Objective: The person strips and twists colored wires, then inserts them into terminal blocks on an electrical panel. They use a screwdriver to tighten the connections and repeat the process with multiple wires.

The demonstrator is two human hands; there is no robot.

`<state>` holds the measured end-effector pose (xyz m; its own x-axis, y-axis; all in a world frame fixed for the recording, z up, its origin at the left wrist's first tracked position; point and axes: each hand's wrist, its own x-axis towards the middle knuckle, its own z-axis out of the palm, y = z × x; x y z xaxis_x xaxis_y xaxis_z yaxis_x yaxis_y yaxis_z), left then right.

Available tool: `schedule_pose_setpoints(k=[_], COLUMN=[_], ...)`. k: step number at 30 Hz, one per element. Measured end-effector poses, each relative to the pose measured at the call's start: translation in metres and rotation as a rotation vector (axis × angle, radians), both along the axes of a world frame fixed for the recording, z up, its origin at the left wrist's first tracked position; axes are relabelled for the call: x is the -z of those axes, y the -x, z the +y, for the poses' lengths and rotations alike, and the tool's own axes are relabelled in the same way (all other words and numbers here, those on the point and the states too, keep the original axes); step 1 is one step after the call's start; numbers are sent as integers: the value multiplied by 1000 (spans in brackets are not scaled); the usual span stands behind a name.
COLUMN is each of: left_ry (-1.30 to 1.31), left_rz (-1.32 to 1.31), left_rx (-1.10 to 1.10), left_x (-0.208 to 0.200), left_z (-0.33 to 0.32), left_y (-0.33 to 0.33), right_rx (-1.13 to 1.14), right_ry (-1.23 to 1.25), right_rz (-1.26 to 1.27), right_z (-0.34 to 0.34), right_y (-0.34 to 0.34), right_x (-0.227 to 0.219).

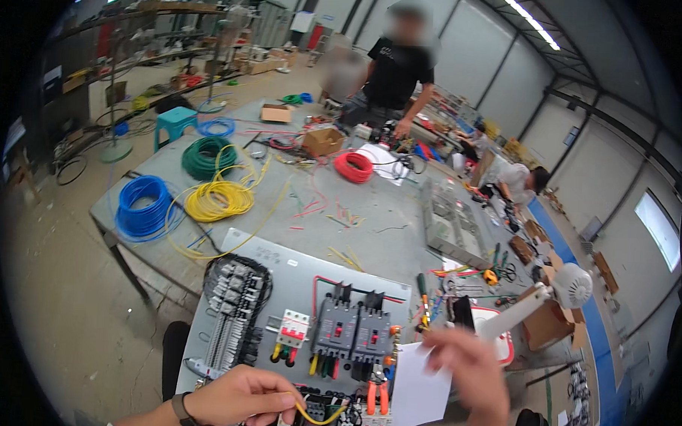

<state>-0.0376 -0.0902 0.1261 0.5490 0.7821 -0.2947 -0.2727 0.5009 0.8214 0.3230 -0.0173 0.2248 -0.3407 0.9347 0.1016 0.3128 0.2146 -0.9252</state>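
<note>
Pinched between the thumb and fingers of my left hand (248, 396) is a yellow wire (320, 422), which curves right to small components at the lower edge of a grey mounting panel (279, 257). My right hand (467, 368) is raised right of the panel, over a white paper sheet (419, 392); blur hides whether its fingers hold anything. Orange-handled pliers (378, 398) lie on the panel between my hands. Farther up are two dark circuit breakers (337, 329) and a white breaker with red levers (295, 328). A terminal strip (228, 322) runs along the left.
Blue (142, 206), green (208, 157), yellow (220, 201) and red wire coils (353, 167) lie on the table (281, 200) with wire scraps. A white fan (571, 285) stands right, near hand tools. A grey enclosure (453, 228) lies far right. Another person (398, 76) stands across the table.
</note>
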Motion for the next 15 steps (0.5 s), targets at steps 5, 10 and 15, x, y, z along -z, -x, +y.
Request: schedule_pose_setpoints(k=[5,10,15], left_ry=[-27,-72,-126], left_rz=[-7,-14,-41], left_rx=[47,60,73], left_x=[-6,-5,-5], left_z=[6,5,4], left_y=[-9,-11,-9], right_rx=[-260,-236,-143], right_ry=[118,201,169], right_rz=[330,517,572], right_z=[-76,-86,-95], right_y=[81,97,109], right_x=[50,93,93])
